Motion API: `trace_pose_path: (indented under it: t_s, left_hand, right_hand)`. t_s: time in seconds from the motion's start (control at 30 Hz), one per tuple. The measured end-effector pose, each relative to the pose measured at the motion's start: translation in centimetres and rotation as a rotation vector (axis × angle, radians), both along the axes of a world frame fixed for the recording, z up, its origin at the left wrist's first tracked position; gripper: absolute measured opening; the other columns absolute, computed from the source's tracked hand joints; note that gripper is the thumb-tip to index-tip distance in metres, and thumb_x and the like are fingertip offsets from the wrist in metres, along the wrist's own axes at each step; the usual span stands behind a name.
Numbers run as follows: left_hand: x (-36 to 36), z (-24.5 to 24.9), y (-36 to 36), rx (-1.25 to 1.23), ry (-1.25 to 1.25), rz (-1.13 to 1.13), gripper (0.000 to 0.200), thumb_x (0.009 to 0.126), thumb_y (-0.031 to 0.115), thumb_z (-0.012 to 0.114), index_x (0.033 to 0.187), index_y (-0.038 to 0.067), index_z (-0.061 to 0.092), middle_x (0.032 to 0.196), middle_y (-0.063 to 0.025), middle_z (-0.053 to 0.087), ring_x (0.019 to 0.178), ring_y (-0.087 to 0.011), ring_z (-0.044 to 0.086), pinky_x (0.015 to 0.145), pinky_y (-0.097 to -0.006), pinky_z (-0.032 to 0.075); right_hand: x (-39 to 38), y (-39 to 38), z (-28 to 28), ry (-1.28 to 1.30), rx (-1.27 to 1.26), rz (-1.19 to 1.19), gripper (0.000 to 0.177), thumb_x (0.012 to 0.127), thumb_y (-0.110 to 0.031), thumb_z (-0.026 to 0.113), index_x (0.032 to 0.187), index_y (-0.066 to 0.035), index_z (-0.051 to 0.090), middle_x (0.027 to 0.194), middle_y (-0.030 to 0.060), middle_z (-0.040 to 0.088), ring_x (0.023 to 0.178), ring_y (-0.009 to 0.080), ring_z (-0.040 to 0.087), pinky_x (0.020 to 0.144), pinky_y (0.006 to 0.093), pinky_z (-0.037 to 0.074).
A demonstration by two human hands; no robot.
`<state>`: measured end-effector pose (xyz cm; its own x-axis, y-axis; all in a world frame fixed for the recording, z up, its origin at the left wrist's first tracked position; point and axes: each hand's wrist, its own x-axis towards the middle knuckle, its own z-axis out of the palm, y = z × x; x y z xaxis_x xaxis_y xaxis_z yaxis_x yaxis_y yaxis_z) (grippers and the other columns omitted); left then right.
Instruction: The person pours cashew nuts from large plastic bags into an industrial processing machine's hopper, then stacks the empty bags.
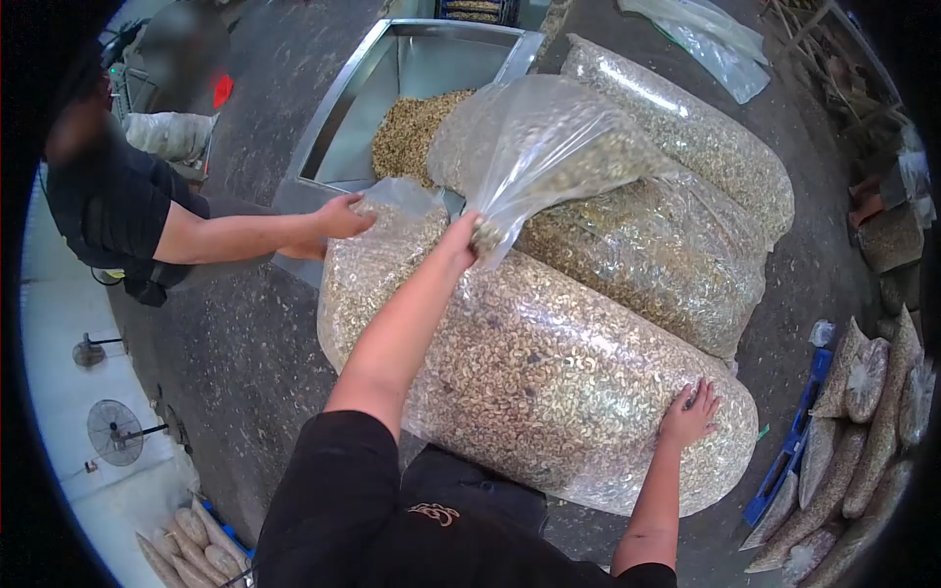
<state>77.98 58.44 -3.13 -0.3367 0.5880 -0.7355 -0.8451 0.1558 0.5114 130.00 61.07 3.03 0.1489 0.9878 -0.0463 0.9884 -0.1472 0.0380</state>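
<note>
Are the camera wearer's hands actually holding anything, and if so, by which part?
The left hand grips clear plastic sheeting by a bunched-up part. The right hand rests, fingers spread, on the large front bag, without gripping it.

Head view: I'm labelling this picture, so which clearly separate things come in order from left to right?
Larger round grey wire-caged fan, small bright red object, co-worker's outstretched bare hand, wearer's bare left hand, wearer's bare right hand, long blue pallet edge.

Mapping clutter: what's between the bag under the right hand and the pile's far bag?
Head view: a third, browner filled bag lies between the near bag and far bag.
</note>
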Motion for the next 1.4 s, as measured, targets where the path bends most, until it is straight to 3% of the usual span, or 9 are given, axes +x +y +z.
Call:
trace_pose_path:
  t_s: [0.43, 0.53, 0.63, 0.8, 0.9, 1.0, 1.13, 1.27, 1.4]
  left_hand:
    - [0.8, -0.1, -6.8, -0.161, 0.012, 0.015, 0.046, 0.096, 0.037, 0.041, 0.125, 0.002, 0.050, 0.115, -0.0138, 0.062, 0.104, -0.0240, 0.060, 0.091, -0.0421, 0.048]
    - [-0.5, 4.8, -5.9, 0.116, 0.117, -0.384, 0.058, 0.095, 0.045, 0.042, 0.129, -0.002, 0.042, 0.114, -0.0173, 0.062, 0.106, -0.0242, 0.060, 0.085, -0.0397, 0.050]
    - [-0.6, 10.2, -4.4, -0.046, -0.639, -0.957, 0.068, 0.092, 0.053, 0.044, 0.128, -0.004, 0.038, 0.099, -0.0181, 0.064, 0.093, -0.0248, 0.061, 0.070, -0.0377, 0.049]
    - [-8.5, -4.4, -8.8, 0.220, -0.725, -0.695, 0.040, 0.091, 0.044, 0.047, 0.104, 0.009, 0.061, 0.083, -0.0095, 0.066, 0.077, -0.0258, 0.063, 0.067, -0.0441, 0.048]
    - [-11.5, -6.1, -10.9, -0.055, -1.493, 0.467, 0.030, 0.088, 0.041, 0.053, 0.088, 0.013, 0.062, 0.070, -0.0038, 0.062, 0.067, -0.0253, 0.061, 0.060, -0.0462, 0.046]
    - [-12.5, -3.1, -10.6, -0.158, 0.191, 0.052, 0.041, 0.089, 0.047, 0.047, 0.115, 0.016, 0.056, 0.092, 0.0019, 0.067, 0.090, -0.0207, 0.062, 0.075, -0.0485, 0.046]
    - [-10.6, -0.8, -11.9, -0.407, 0.489, 0.044, 0.060, 0.094, 0.057, 0.032, 0.131, 0.013, 0.047, 0.127, -0.0056, 0.054, 0.117, -0.0213, 0.049, 0.099, -0.0457, 0.034]
    - [-2.8, -3.7, -23.3, -0.829, 0.698, -0.975, 0.072, 0.096, 0.056, 0.021, 0.145, 0.003, 0.025, 0.151, -0.0136, 0.026, 0.141, -0.0234, 0.020, 0.114, -0.0351, 0.014]
    - [6.6, -7.2, -34.5, -0.638, 0.470, -0.743, 0.065, 0.098, 0.049, 0.027, 0.140, 0.001, 0.035, 0.141, -0.0178, 0.041, 0.128, -0.0294, 0.040, 0.108, -0.0370, 0.028]
  right_hand:
    - [0.5, -0.2, -1.0, 0.006, 0.022, 0.021, 0.046, 0.094, -0.047, 0.041, 0.133, -0.023, 0.050, 0.144, -0.0025, 0.040, 0.138, 0.0249, 0.028, 0.107, 0.0642, 0.012]
    - [0.7, 0.0, -0.8, -0.018, 0.005, 0.005, 0.046, 0.094, -0.047, 0.041, 0.134, -0.025, 0.048, 0.145, -0.0029, 0.040, 0.138, 0.0244, 0.027, 0.107, 0.0639, 0.012]
    - [0.5, -0.1, -0.9, 0.004, 0.022, 0.013, 0.047, 0.093, -0.049, 0.042, 0.132, -0.024, 0.051, 0.144, -0.0028, 0.040, 0.138, 0.0234, 0.027, 0.108, 0.0631, 0.011]
    - [1.0, 0.0, -1.1, 0.004, 0.042, 0.022, 0.049, 0.093, -0.050, 0.041, 0.133, -0.024, 0.050, 0.143, -0.0015, 0.042, 0.138, 0.0245, 0.029, 0.108, 0.0631, 0.011]
    - [0.5, 0.0, -1.0, 0.011, 0.041, 0.027, 0.049, 0.092, -0.051, 0.040, 0.132, -0.023, 0.051, 0.143, -0.0008, 0.042, 0.137, 0.0251, 0.029, 0.107, 0.0632, 0.011]
    - [0.8, 0.2, -1.2, 0.007, 0.049, 0.039, 0.048, 0.092, -0.049, 0.042, 0.132, -0.024, 0.051, 0.143, -0.0014, 0.043, 0.137, 0.0262, 0.030, 0.107, 0.0637, 0.012]
    - [1.2, 0.3, -1.6, 0.016, 0.058, 0.033, 0.046, 0.091, -0.049, 0.045, 0.130, -0.026, 0.052, 0.142, -0.0018, 0.044, 0.137, 0.0264, 0.030, 0.107, 0.0638, 0.011]
    - [0.8, 0.3, -1.1, -0.004, 0.046, 0.016, 0.048, 0.091, -0.051, 0.045, 0.132, -0.027, 0.050, 0.143, -0.0028, 0.042, 0.137, 0.0254, 0.030, 0.107, 0.0633, 0.012]
    - [0.8, 0.3, -0.8, 0.034, 0.037, -0.003, 0.051, 0.089, -0.054, 0.046, 0.132, -0.027, 0.051, 0.143, -0.0015, 0.042, 0.138, 0.0252, 0.027, 0.109, 0.0611, 0.007]
